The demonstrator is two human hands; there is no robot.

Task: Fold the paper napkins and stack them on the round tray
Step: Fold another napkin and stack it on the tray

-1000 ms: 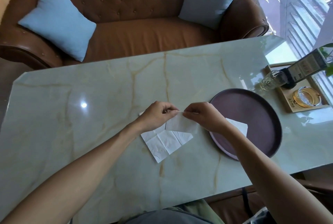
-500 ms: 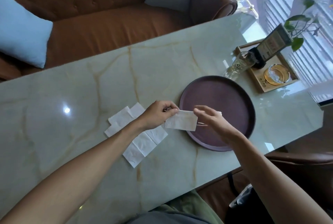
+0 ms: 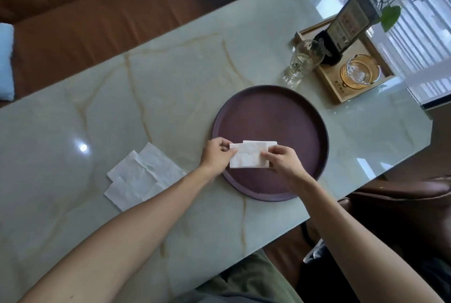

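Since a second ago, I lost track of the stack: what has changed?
Both hands, left hand and right hand, carried the folded napkin rightward from over the table onto the round tray, over the napkin already there. The unfolded napkins stayed put.

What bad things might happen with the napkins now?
The folded napkin, pinched by the left hand and right hand, sits crooked over the napkin beneath, so the stack might end up messy. The loose unfolded napkins lie near the left forearm, which could brush them.
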